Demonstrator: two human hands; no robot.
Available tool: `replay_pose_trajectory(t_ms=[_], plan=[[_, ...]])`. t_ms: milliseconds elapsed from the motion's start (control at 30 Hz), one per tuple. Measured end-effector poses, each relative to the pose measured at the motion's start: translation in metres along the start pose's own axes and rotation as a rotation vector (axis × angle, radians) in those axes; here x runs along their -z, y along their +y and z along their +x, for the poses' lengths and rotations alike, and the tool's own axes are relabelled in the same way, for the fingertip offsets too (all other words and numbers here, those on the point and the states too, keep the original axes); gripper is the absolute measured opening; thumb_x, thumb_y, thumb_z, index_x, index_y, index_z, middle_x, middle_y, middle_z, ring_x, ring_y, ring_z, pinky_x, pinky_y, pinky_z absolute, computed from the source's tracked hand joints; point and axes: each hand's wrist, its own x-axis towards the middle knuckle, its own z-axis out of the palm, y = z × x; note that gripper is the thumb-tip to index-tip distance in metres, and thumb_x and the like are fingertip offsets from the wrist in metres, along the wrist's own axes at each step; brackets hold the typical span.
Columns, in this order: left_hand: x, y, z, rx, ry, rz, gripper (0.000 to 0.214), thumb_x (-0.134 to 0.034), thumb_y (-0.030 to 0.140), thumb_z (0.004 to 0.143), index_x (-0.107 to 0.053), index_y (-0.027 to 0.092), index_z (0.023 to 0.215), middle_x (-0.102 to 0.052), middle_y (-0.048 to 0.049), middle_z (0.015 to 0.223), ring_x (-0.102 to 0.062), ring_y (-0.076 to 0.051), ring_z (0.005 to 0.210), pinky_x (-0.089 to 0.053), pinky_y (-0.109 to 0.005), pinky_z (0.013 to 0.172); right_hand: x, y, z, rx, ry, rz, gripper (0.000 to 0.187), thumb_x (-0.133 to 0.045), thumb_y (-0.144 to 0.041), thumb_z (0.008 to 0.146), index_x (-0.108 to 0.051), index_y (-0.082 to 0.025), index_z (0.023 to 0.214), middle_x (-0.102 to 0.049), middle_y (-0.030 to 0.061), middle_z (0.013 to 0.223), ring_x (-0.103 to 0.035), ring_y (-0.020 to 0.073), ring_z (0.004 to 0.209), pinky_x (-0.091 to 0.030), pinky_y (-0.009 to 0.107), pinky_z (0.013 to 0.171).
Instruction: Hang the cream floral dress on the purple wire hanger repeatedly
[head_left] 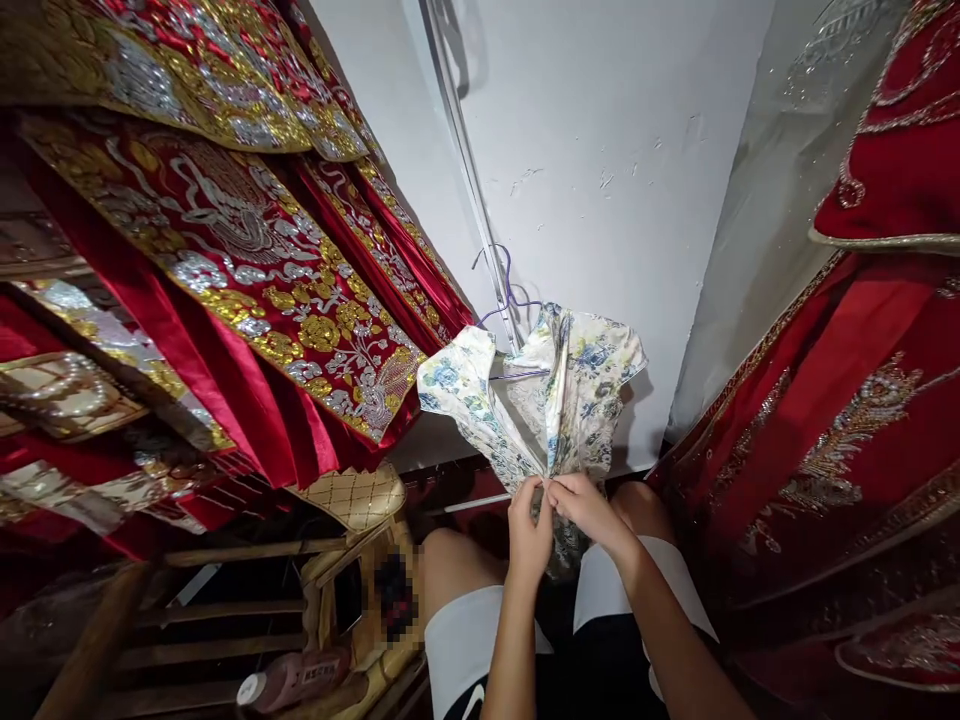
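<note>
A white dress (592, 385) with a blue and yellow floral print hangs in front of me on a purple wire hanger (508, 280). Its front is parted in a deep V from the neck down to my fingers. At the bottom of that V, my left hand (529, 525) pinches the left front edge. Close against it, my right hand (589, 512) pinches the other edge, with both sets of fingertips almost touching. Any small fastener between them is hidden. Below my hands the dress drops between my knees.
Red embroidered garments with gold and silver sequins (322, 320) hang on the left. More red beaded garments (840, 430) hang on the right. A metal pole (469, 165) stands before the white wall (600, 130). At lower left, a bamboo chair (315, 575) bears a pink bottle (296, 680).
</note>
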Motion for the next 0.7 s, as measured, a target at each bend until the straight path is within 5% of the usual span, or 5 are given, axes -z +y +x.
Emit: replay_pose_trajectory(t_ms=[133, 300, 600, 700], plan=[[-0.002, 0.001, 0.000, 0.000, 0.006, -0.010, 0.018, -0.048, 0.030, 0.097, -0.062, 0.019, 0.093, -0.066, -0.0037, 0.085, -0.061, -0.019, 0.081, -0.044, -0.028, 0.076, 0.002, -0.010, -0.002, -0.025, -0.019, 0.050, 0.045, -0.057, -0.060, 0.082, -0.055, -0.020, 0.060, -0.038, -0.0056, 0.044, -0.030, 0.0104, 0.044, -0.023, 0.026, 0.048], [-0.007, -0.006, -0.001, 0.048, -0.023, 0.095, 0.018, -0.044, 0.029, 0.097, -0.050, 0.021, 0.082, -0.056, 0.0007, 0.075, -0.052, -0.016, 0.068, -0.037, -0.025, 0.067, 0.006, -0.036, 0.018, 0.008, 0.173, 0.116, 0.043, -0.059, -0.060, 0.079, -0.060, -0.020, 0.062, -0.041, -0.0052, 0.042, -0.035, 0.0117, 0.041, -0.027, 0.028, 0.047], [-0.019, -0.015, 0.004, 0.030, -0.215, 0.208, 0.014, -0.041, 0.024, 0.094, -0.045, 0.023, 0.081, -0.050, 0.0015, 0.071, -0.049, -0.017, 0.067, -0.033, -0.026, 0.065, 0.034, -0.160, 0.093, 0.252, 0.249, 0.187, 0.039, -0.072, -0.052, 0.078, -0.063, -0.018, 0.061, -0.053, -0.0026, 0.051, -0.040, 0.0091, 0.045, -0.030, 0.024, 0.045], [-0.012, -0.011, 0.014, 0.005, -0.334, 0.223, 0.014, -0.044, 0.024, 0.094, -0.048, 0.022, 0.080, -0.052, 0.0015, 0.070, -0.048, -0.017, 0.066, -0.033, -0.027, 0.064, 0.031, -0.179, 0.098, 0.336, 0.251, 0.223, 0.038, -0.070, -0.052, 0.082, -0.065, -0.017, 0.067, -0.051, -0.0039, 0.048, -0.039, 0.0085, 0.043, -0.028, 0.023, 0.044]])
